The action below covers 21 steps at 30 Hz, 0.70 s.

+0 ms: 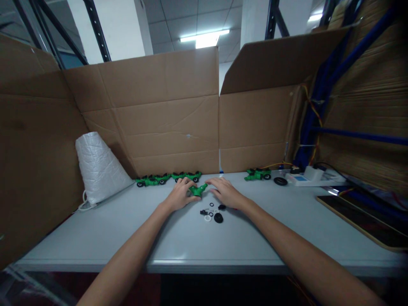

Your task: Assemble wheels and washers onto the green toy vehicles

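Observation:
My left hand [182,194] has its thumb and fingers around one side of a green plastic fitting [198,190] with a branched shape, low over the table. My right hand [227,193] is on the other side, fingers stretched and apart, the fingertips close to the fitting's narrow tip; whether they touch it I cannot tell. Just nearer to me lie small loose parts: a round black cap [218,218], a white ring [208,218], a small black piece [203,212], thin black rings [211,205] and another black part [222,207] beside my right hand.
Green assemblies with black parts [153,180] line the back left, and another green assembly [257,174] sits at the back right near a black ring [280,181]. A white power strip [314,177], a dark flat panel [366,221], a silvery wrapped bundle [100,170] and cardboard walls [168,119] surround the table [127,238].

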Each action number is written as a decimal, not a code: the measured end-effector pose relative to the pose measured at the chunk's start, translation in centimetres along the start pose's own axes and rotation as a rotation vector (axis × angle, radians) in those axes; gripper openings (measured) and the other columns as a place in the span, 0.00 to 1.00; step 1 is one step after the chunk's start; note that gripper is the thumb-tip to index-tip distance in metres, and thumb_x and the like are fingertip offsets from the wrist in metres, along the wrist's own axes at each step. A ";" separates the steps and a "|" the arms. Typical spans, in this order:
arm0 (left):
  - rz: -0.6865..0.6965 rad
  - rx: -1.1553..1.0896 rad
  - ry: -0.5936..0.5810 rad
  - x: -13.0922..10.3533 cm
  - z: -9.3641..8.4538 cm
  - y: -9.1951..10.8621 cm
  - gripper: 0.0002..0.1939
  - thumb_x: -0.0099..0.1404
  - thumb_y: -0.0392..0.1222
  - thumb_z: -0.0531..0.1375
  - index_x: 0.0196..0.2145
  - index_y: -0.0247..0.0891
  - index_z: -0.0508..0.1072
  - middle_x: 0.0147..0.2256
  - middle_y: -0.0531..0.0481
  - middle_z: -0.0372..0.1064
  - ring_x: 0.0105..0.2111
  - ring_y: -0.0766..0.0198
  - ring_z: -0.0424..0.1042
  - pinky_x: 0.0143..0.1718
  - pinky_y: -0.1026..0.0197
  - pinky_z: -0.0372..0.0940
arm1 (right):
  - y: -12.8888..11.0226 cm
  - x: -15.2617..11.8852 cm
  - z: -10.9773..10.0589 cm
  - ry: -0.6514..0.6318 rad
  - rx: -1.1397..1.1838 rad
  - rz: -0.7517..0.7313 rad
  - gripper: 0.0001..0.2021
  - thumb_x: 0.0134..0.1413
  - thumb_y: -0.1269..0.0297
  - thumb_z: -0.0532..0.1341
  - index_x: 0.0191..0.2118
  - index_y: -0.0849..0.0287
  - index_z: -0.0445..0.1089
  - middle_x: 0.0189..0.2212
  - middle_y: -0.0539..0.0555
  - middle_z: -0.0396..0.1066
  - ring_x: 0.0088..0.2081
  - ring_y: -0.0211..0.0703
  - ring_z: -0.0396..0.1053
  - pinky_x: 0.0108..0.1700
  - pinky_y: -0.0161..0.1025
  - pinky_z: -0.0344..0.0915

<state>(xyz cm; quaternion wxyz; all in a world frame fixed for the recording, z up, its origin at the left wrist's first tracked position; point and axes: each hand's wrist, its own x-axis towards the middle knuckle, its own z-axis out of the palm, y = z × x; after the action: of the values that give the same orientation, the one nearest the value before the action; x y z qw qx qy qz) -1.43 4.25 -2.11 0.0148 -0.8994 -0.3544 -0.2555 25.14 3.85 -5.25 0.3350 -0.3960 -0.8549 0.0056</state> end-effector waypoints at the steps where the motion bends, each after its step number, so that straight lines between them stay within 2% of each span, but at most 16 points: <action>1: 0.010 -0.006 0.022 0.0 -0.2 0.2 0.26 0.62 0.61 0.67 0.51 0.44 0.74 0.52 0.43 0.66 0.51 0.49 0.66 0.54 0.47 0.63 | -0.1 0.1 -0.1 0.021 0.024 -0.008 0.19 0.68 0.68 0.56 0.61 0.51 0.69 0.55 0.60 0.73 0.54 0.56 0.68 0.57 0.53 0.63; 3: 0.033 -0.016 0.068 0.1 -0.6 0.5 0.26 0.63 0.60 0.67 0.53 0.44 0.73 0.54 0.42 0.64 0.53 0.49 0.66 0.56 0.46 0.63 | -0.3 0.3 -0.4 0.057 0.077 -0.009 0.18 0.69 0.67 0.54 0.61 0.52 0.69 0.54 0.60 0.74 0.53 0.55 0.70 0.56 0.52 0.63; 7: 0.081 -0.029 0.123 0.4 -1.1 1.0 0.25 0.63 0.58 0.68 0.54 0.45 0.74 0.56 0.40 0.61 0.54 0.48 0.66 0.57 0.44 0.64 | -0.8 0.7 -1.1 0.128 0.197 0.039 0.12 0.69 0.65 0.55 0.53 0.55 0.71 0.46 0.58 0.76 0.49 0.51 0.72 0.53 0.47 0.65; 17: 0.070 -0.032 0.151 0.4 -1.2 1.3 0.25 0.63 0.55 0.69 0.56 0.48 0.75 0.58 0.41 0.59 0.57 0.47 0.64 0.59 0.44 0.64 | -1.2 0.7 -0.8 0.183 0.403 0.140 0.10 0.67 0.62 0.55 0.49 0.55 0.69 0.43 0.55 0.75 0.45 0.48 0.72 0.49 0.44 0.65; 21: 0.056 -0.055 0.159 0.5 -1.4 1.7 0.29 0.63 0.53 0.70 0.60 0.50 0.72 0.58 0.41 0.60 0.59 0.46 0.64 0.60 0.43 0.64 | -1.6 0.8 -0.9 0.206 0.531 0.196 0.09 0.66 0.60 0.54 0.48 0.54 0.67 0.40 0.54 0.74 0.41 0.47 0.71 0.44 0.43 0.66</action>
<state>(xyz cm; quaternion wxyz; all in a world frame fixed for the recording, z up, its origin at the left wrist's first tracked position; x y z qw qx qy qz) -0.66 2.99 -0.37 0.0252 -0.8858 -0.3196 -0.3355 24.22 3.09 -3.65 0.5099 -0.3735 -0.7427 0.2211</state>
